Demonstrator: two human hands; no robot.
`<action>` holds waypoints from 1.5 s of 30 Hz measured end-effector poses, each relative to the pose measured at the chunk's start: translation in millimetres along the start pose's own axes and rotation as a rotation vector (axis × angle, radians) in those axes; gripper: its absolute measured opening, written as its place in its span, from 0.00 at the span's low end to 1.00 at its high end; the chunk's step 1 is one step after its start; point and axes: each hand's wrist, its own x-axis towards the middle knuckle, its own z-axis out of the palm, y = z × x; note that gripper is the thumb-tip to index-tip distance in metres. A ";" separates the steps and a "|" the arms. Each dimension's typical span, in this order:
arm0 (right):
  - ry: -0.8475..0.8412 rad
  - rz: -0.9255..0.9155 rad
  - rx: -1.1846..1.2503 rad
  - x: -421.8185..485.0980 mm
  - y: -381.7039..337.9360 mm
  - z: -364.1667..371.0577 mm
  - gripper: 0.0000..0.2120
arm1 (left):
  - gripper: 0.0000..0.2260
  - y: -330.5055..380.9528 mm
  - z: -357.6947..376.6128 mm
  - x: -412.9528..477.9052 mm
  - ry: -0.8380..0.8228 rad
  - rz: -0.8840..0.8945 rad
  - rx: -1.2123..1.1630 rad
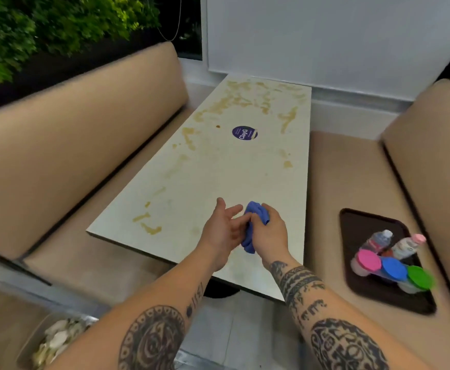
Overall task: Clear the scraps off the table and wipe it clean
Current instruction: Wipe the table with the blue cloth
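Bottom left, cut off by the frame edge: a bin holding pale scraps, blurred, contents hard to identify. Just beyond, both tattooed forearms reaching over the near end of the desk. Right hand curled round a bunched blue cloth, much of it hidden inside the grip. Left hand beside it, fingers loosely spread, fingertips touching the cloth, holding nothing. On the right bench, a dark tray with lidded pots and two small bottles, smeared by motion blur. Farther along the desk, yellowish-brown smears, thickest at the far end, around a round purple sticker.
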 end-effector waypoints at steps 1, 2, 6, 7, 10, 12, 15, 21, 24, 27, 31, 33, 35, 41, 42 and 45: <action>0.020 -0.062 -0.105 1.3 4.9 1.8 0.18 | 0.21 -1.4 -11.9 3.1 0.023 0.008 0.069; 0.041 -0.151 -0.206 4.1 12.6 2.8 0.17 | 0.17 -3.6 -25.1 5.9 0.063 0.027 0.184; -0.173 -0.397 -0.702 10.3 53.8 3.9 0.12 | 0.10 -18.2 -88.6 17.1 0.346 0.241 0.567; -0.269 -0.371 -0.835 9.9 64.8 6.2 0.12 | 0.11 -18.3 -104.8 16.7 0.432 0.279 0.605; -0.136 -0.348 -0.867 12.4 80.7 18.8 0.24 | 0.12 -9.9 -149.4 24.7 0.620 0.323 0.684; -0.006 -0.205 -0.898 20.9 85.0 33.6 0.34 | 0.13 -3.1 -178.7 39.2 0.651 0.366 0.797; 0.024 0.023 -1.070 30.1 97.0 56.7 0.38 | 0.15 10.1 -213.6 63.2 0.664 0.378 0.976; 0.097 -0.023 -1.182 63.5 98.8 81.4 0.36 | 0.16 36.2 -286.2 106.3 0.755 0.362 1.322; 0.109 -0.054 -1.188 95.0 91.9 94.4 0.35 | 0.15 44.8 -309.3 121.7 0.736 0.359 1.342; 0.090 -0.073 -1.203 120.4 85.2 110.3 0.34 | 0.16 52.4 -309.9 129.2 0.732 0.316 1.295; -0.094 -0.257 -1.202 103.9 85.6 115.9 0.33 | 0.18 51.5 -309.8 134.0 0.751 0.295 1.309; -0.192 -0.326 -1.177 74.1 92.8 110.2 0.33 | 0.18 50.6 -311.8 134.7 0.749 0.289 1.312; -0.222 -0.306 -1.187 57.9 98.0 93.2 0.35 | 0.18 50.8 -311.3 134.8 0.740 0.283 1.316; 0.051 -0.091 -1.271 108.9 93.2 80.8 0.31 | 0.18 49.2 -312.2 136.8 0.767 0.273 1.341; 0.084 -0.064 -1.253 115.0 91.9 90.7 0.32 | 0.18 48.6 -312.5 137.0 0.772 0.286 1.340; 0.022 -0.111 -1.214 112.6 85.6 120.5 0.33 | 0.18 47.1 -312.4 138.5 0.775 0.321 1.350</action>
